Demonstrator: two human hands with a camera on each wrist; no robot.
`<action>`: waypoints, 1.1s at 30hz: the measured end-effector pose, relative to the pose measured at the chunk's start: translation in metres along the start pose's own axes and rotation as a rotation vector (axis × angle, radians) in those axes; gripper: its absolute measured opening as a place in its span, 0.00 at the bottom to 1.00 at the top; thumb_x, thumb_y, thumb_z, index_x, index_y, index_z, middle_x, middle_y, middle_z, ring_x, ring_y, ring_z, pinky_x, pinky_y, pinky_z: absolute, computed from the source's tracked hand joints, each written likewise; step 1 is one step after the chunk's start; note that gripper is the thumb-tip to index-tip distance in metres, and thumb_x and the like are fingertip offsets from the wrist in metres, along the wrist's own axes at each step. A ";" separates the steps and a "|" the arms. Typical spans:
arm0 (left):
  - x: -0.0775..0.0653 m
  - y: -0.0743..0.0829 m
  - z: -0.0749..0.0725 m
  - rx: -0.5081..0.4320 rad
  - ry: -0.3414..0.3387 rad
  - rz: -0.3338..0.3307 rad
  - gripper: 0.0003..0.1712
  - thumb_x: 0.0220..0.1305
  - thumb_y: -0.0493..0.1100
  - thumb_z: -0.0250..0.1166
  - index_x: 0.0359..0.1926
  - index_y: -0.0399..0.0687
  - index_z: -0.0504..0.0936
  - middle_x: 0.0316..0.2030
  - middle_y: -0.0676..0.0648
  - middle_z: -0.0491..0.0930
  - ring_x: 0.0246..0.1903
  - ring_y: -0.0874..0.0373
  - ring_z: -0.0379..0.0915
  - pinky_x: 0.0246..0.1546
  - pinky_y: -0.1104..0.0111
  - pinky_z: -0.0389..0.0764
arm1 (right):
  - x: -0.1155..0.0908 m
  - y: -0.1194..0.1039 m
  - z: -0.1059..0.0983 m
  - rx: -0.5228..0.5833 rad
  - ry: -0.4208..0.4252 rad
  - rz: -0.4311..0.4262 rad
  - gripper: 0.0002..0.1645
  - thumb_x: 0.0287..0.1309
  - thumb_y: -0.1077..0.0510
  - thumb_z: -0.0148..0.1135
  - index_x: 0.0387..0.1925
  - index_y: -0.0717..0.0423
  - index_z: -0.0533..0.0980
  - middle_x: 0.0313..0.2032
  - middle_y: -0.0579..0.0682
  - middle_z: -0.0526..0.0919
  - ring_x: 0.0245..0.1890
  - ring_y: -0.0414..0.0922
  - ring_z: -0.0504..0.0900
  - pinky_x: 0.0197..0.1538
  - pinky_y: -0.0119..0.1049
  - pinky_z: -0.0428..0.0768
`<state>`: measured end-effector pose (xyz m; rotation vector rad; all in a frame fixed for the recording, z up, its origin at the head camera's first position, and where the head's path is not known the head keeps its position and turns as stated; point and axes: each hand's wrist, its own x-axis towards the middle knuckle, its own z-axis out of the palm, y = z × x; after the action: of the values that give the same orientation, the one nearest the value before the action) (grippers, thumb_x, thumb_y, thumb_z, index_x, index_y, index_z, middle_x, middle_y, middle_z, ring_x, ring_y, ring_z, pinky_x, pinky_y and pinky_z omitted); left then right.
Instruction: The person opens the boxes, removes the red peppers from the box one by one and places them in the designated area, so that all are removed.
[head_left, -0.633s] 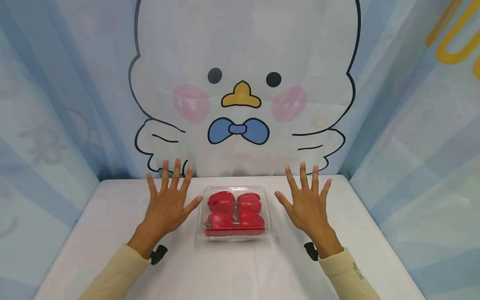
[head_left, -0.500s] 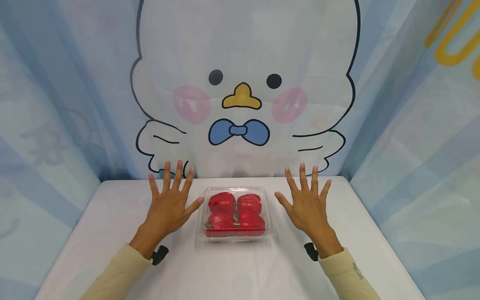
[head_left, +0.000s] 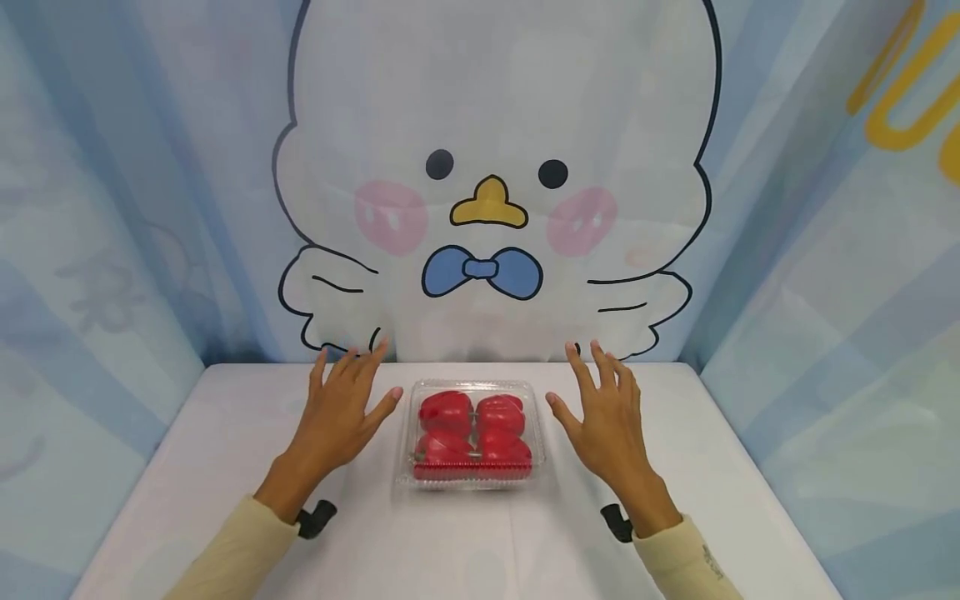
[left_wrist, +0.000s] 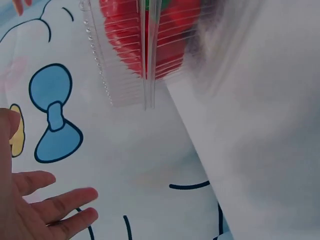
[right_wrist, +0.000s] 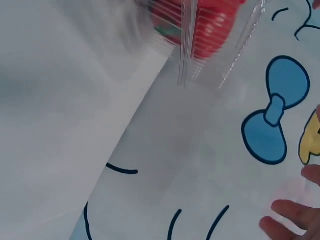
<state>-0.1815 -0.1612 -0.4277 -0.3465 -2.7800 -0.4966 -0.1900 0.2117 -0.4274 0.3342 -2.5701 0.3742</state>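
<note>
A clear plastic clamshell box (head_left: 474,387) lies in the middle of the white table in the head view, its lid down. Several red peppers (head_left: 446,412) that look like bell peppers show through it, with bits of green stem. To the left of the box is my left hand (head_left: 337,421), spread and slightly bent, holding nothing. My right hand (head_left: 611,425) is on the other side in a similar pose, also apart from the box. Both wrist views show the box's ribbed side (left_wrist: 122,90) at the top and some loosely bent fingers (right_wrist: 295,215) at a lower corner.
The white table (head_left: 480,558) meets a cloth backdrop (head_left: 480,325) with a printed cartoon bird just behind the box. Pale blue curtains (head_left: 90,292) stand along both sides. A black strap piece (head_left: 317,518) is at each wrist.
The fingers of both hands have gone from straight and widely spread to slightly bent. The whole scene sits a little lower in the head view. The box has stayed in place on the table.
</note>
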 end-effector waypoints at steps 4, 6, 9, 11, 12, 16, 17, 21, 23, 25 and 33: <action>-0.004 -0.002 0.000 -0.112 0.074 -0.014 0.38 0.75 0.54 0.65 0.78 0.44 0.68 0.68 0.35 0.79 0.69 0.35 0.72 0.79 0.35 0.56 | -0.008 -0.010 0.004 0.076 0.097 -0.061 0.46 0.61 0.48 0.77 0.78 0.49 0.69 0.73 0.62 0.72 0.66 0.61 0.72 0.62 0.62 0.78; -0.007 -0.002 0.003 -0.166 0.089 -0.032 0.36 0.74 0.52 0.67 0.77 0.45 0.72 0.67 0.35 0.80 0.67 0.35 0.74 0.76 0.34 0.62 | -0.013 -0.015 0.008 0.107 0.144 -0.082 0.45 0.59 0.49 0.79 0.75 0.50 0.72 0.69 0.61 0.75 0.63 0.59 0.74 0.60 0.59 0.80; -0.012 -0.003 0.009 -0.271 0.091 -0.073 0.33 0.73 0.49 0.68 0.75 0.46 0.74 0.67 0.37 0.80 0.66 0.36 0.75 0.71 0.34 0.66 | -0.021 -0.023 0.013 0.160 0.209 -0.102 0.43 0.56 0.52 0.80 0.72 0.52 0.75 0.65 0.60 0.79 0.60 0.58 0.76 0.57 0.57 0.80; -0.016 -0.003 0.014 -0.349 0.083 -0.107 0.32 0.73 0.48 0.69 0.74 0.46 0.75 0.67 0.38 0.81 0.65 0.37 0.76 0.70 0.34 0.70 | -0.026 -0.029 0.016 0.190 0.253 -0.115 0.42 0.54 0.55 0.81 0.71 0.53 0.76 0.63 0.60 0.81 0.59 0.57 0.77 0.56 0.57 0.81; -0.017 -0.004 0.016 -0.389 0.075 -0.127 0.32 0.73 0.48 0.69 0.74 0.47 0.75 0.67 0.38 0.81 0.65 0.38 0.77 0.69 0.34 0.72 | -0.028 -0.031 0.018 0.208 0.268 -0.116 0.41 0.54 0.55 0.81 0.70 0.53 0.77 0.62 0.60 0.81 0.58 0.57 0.77 0.56 0.57 0.81; -0.023 -0.005 0.027 -0.523 0.014 -0.211 0.30 0.74 0.48 0.68 0.74 0.50 0.75 0.68 0.42 0.80 0.67 0.40 0.77 0.68 0.37 0.77 | -0.037 -0.043 0.023 0.273 0.313 -0.104 0.38 0.52 0.59 0.80 0.66 0.55 0.79 0.60 0.59 0.82 0.56 0.55 0.79 0.54 0.55 0.81; -0.025 -0.006 0.029 -0.550 -0.002 -0.230 0.30 0.75 0.48 0.68 0.74 0.51 0.74 0.69 0.42 0.80 0.68 0.41 0.77 0.69 0.38 0.77 | -0.040 -0.046 0.024 0.287 0.318 -0.099 0.37 0.52 0.60 0.80 0.65 0.56 0.80 0.59 0.59 0.82 0.55 0.54 0.79 0.55 0.54 0.81; -0.030 -0.010 0.038 -0.674 -0.053 -0.286 0.30 0.76 0.48 0.67 0.75 0.54 0.73 0.70 0.42 0.79 0.70 0.42 0.75 0.73 0.41 0.74 | -0.050 -0.056 0.029 0.328 0.336 -0.080 0.35 0.50 0.60 0.82 0.62 0.56 0.82 0.57 0.58 0.83 0.55 0.52 0.79 0.56 0.49 0.81; -0.032 -0.013 0.043 -0.745 -0.076 -0.310 0.31 0.77 0.48 0.66 0.76 0.55 0.72 0.71 0.43 0.78 0.70 0.43 0.74 0.73 0.43 0.75 | -0.054 -0.061 0.033 0.343 0.339 -0.071 0.33 0.50 0.60 0.83 0.60 0.57 0.83 0.56 0.57 0.83 0.55 0.51 0.79 0.57 0.46 0.82; -0.035 -0.016 0.049 -0.824 -0.098 -0.331 0.31 0.77 0.48 0.66 0.77 0.56 0.71 0.72 0.44 0.78 0.71 0.44 0.73 0.72 0.50 0.76 | -0.059 -0.066 0.036 0.364 0.335 -0.061 0.32 0.49 0.60 0.83 0.58 0.56 0.83 0.56 0.55 0.84 0.55 0.50 0.79 0.57 0.43 0.81; -0.040 -0.020 0.070 -1.098 -0.141 -0.358 0.32 0.79 0.41 0.62 0.79 0.51 0.67 0.76 0.42 0.72 0.75 0.42 0.69 0.60 0.83 0.77 | -0.077 -0.084 0.047 0.446 0.300 -0.068 0.31 0.48 0.61 0.85 0.56 0.51 0.85 0.55 0.50 0.84 0.54 0.46 0.79 0.56 0.38 0.77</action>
<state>-0.1671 -0.1612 -0.5099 -0.0813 -2.3996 -2.1252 -0.1217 0.1304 -0.4903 0.4809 -2.1599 0.9027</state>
